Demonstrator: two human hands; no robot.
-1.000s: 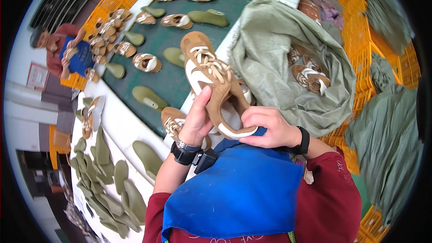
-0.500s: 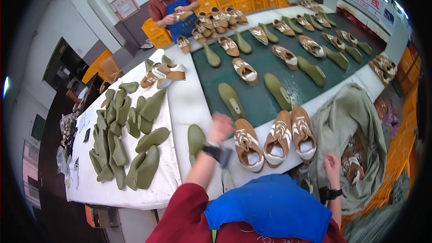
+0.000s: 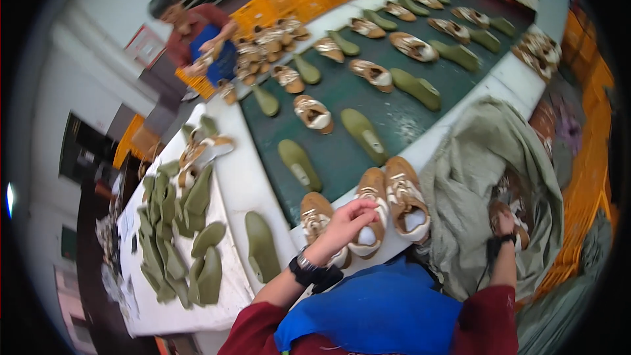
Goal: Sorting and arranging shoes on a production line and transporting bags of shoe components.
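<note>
Three brown-and-white sneakers stand side by side at the table's near edge: a left one (image 3: 315, 213), a middle one (image 3: 373, 187) and a right one (image 3: 405, 196). Over the left and middle ones is my left hand (image 3: 351, 222), fingers loosely bent and apart, holding nothing. My right hand (image 3: 503, 221) reaches inside a grey-green sack (image 3: 460, 158), its fingers closed on a brown sneaker (image 3: 495, 213) among others there. A green shoe last (image 3: 262, 246) lies on the white table strip left of my left forearm.
Green lasts (image 3: 158, 230) are heaped on the white-covered table at left. Sneakers and lasts stand in rows on a dark green conveyor belt (image 3: 263, 144). Across it, another person (image 3: 204, 39) handles a shoe beside a shoe pile. An orange crate (image 3: 591, 177) stands beyond the sack.
My left hand has moved right, from beside the belt's near corner to above the sneakers. My right hand has gone deeper into the sack and onto a sneaker. The view has turned.
</note>
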